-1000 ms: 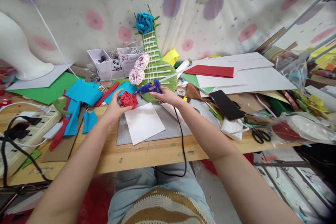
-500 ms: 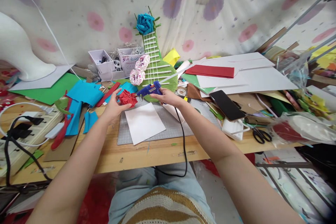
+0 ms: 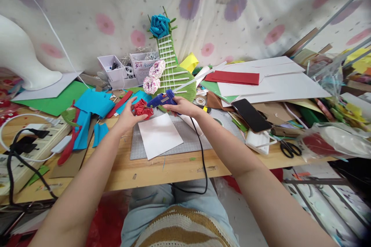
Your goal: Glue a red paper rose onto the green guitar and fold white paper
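My left hand (image 3: 129, 114) is closed round a red paper flower (image 3: 142, 109), its thumb along the near side. In my right hand (image 3: 182, 106) is a blue hot glue gun (image 3: 162, 99), pointing left with its nozzle at the flower's right side; I cannot tell if the tip touches. From its handle a black cord (image 3: 203, 162) runs down over the table edge. Below the flower lies a white sheet (image 3: 159, 135) on a grey cutting mat (image 3: 188, 144). Just behind my hands leans a green guitar-shaped piece (image 3: 187, 92) with white strings and a blue paper flower (image 3: 160, 26) on top.
Blue paper pieces (image 3: 94, 102) and a power strip (image 3: 55, 139) lie at left. White boxes (image 3: 124, 83) with wires stand at the back. On the right are a red folded strip (image 3: 236, 77), white boards (image 3: 301, 85), a phone (image 3: 251, 115) and black scissors (image 3: 290, 149).
The glue gun has moved slightly left, so its nozzle now overlaps the red flower. The flower has shifted a little to the right in my left hand.
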Available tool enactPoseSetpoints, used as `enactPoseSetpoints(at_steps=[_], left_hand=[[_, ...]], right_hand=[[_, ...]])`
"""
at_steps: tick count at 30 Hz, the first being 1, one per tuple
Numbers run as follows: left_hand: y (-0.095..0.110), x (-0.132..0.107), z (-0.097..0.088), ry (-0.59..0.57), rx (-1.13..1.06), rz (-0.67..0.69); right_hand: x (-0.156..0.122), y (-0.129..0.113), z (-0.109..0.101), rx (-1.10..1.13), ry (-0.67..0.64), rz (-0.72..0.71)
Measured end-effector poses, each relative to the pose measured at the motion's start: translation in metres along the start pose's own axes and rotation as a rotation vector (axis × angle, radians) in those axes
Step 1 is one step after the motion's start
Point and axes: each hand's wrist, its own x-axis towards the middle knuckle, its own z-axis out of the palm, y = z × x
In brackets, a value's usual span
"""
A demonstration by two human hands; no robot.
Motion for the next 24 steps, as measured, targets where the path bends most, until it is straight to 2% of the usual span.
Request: enactPoseSetpoints(at_steps=[4,9,13,19,24], left_hand=[[0.002,-0.002,0.001,-0.002,-0.022,0.005],[0.001,-0.002,-0.002,-0.009,0.027,0.007],[0.002,-0.003,-0.003,-0.020,0.089,-0.033],[0.010,-0.004,-0.003,0.004,0.188,-0.095],[0.013,-0.005,-0.004,0.016,0.188,-0.140]], right_hand=[[0.002,-0.002,0.001,-0.061,0.058,0.033],[-0.002,-0.005,-0.003,-0.054,0.034,0.040],[-0.002,-0.005,-0.002,0.032,-0.010,0.034],[0.004,-0.002,0.005,0.001,0.048,0.043],[0.005,-0.004,0.008,0.049,-0.031,0.036]])
